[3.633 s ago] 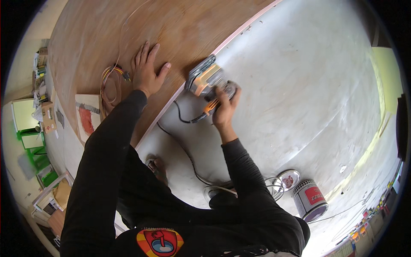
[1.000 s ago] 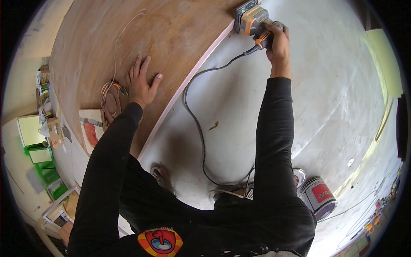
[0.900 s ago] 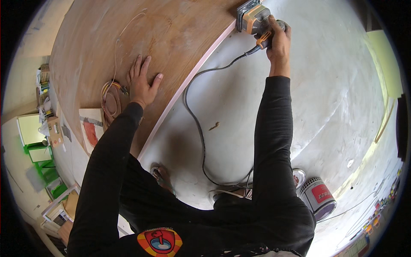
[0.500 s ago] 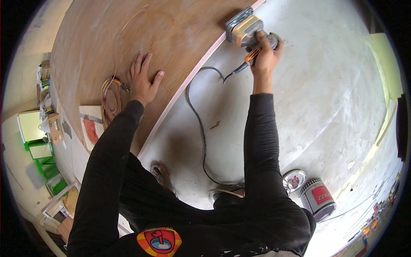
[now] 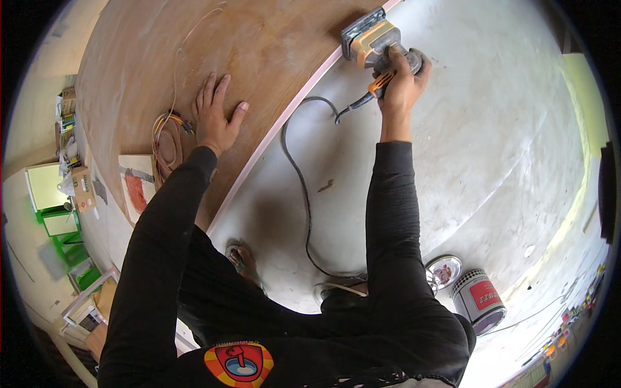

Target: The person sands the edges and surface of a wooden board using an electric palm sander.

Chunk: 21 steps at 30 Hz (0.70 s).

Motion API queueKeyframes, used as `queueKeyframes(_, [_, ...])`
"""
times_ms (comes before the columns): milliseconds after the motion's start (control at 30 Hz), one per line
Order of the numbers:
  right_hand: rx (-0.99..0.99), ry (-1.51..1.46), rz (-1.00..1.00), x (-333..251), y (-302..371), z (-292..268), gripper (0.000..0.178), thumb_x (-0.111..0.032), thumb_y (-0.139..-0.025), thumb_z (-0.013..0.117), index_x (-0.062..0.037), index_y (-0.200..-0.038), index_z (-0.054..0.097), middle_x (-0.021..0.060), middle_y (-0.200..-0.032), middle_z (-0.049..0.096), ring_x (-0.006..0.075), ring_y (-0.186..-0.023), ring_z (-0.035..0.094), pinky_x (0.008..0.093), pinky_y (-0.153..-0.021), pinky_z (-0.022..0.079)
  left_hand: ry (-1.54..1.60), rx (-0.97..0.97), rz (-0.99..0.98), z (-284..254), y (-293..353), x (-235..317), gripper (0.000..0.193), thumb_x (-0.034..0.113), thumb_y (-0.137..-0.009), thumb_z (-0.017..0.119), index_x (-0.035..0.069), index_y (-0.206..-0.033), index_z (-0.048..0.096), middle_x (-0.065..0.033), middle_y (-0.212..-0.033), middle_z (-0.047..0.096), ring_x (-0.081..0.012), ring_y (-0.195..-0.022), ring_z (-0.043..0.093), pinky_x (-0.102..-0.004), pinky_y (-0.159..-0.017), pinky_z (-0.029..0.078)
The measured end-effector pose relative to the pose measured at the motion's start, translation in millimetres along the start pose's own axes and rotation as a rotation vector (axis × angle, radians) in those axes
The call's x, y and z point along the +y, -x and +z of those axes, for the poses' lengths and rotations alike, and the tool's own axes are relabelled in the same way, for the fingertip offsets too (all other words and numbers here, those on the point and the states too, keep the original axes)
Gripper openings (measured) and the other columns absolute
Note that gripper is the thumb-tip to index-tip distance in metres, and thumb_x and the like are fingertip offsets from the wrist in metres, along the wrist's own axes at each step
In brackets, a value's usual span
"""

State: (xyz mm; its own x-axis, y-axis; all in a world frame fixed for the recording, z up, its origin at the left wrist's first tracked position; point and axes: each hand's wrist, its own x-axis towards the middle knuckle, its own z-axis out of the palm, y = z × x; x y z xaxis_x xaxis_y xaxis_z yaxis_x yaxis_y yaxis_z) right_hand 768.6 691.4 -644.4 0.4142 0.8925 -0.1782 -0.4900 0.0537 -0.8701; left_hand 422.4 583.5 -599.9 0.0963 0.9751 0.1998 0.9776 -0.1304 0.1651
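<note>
My right hand (image 5: 403, 81) is wrapped round the back end of an orange and black electric sander (image 5: 372, 44). The sander's dark pad is turned toward the pink-white edge of a large brown wooden panel (image 5: 252, 64), at the panel's far right end. A black power cord (image 5: 301, 174) runs from the sander's handle and loops down toward my feet. My left hand (image 5: 218, 116) lies flat on the panel with fingers stretched out and thumb apart, holding nothing. Beside it sits a coil of thin coloured wire (image 5: 169, 139). The sander's sanding face is partly hidden.
A board with a red patch (image 5: 136, 194) lies left of my left forearm. On the grey floor at the lower right are a paint can (image 5: 480, 299) and a round lid (image 5: 444, 271). Boxes (image 5: 81, 187) and green-framed items (image 5: 70, 249) stand at far left.
Almost nothing differs. My left hand has shifted very slightly up the panel, and the view has moved a little. The right hand keeps its hold on the sander at the panel's edge.
</note>
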Motion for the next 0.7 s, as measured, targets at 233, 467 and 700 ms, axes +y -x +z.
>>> queueKeyframes(233, [0.1, -0.078, -0.122, 3, -38, 1, 0.041, -0.009, -0.085, 0.071, 0.0009, -0.114, 0.044, 0.0146, -0.093, 0.059, 0.0216, -0.069, 0.064, 0.0347, -0.054, 0.056, -0.018, -0.017, -0.021, 0, -3, 4, 0.068, 0.039, -0.094, 0.062, 0.012, -0.153, 0.04, -0.0234, -0.158, 0.032, -0.0417, -0.144, 0.031, -0.053, -0.118, 0.02])
queueKeyframes(467, [0.097, -0.105, -0.034, 23, 10, -1, 0.043, -0.008, -0.086, 0.071, 0.0018, -0.117, 0.044, 0.0165, -0.097, 0.058, 0.0236, -0.071, 0.064, 0.0359, -0.057, 0.056, -0.023, -0.019, -0.013, -1, -1, -1, 0.068, 0.039, -0.094, 0.062, 0.013, -0.153, 0.039, -0.0226, -0.158, 0.032, -0.0412, -0.145, 0.029, -0.054, -0.118, 0.02])
queueKeyframes(700, [0.106, -0.088, -0.029, -11, -27, 9, 0.049, -0.006, -0.082, 0.073, 0.0009, -0.12, 0.043, 0.0158, -0.106, 0.056, 0.022, -0.088, 0.061, 0.0369, -0.072, 0.055, -0.003, 0.022, -0.031, 4, 3, -3, 0.073, 0.051, -0.09, 0.061, 0.015, -0.15, 0.043, -0.0216, -0.157, 0.035, -0.0415, -0.143, 0.032, -0.0561, -0.116, 0.021])
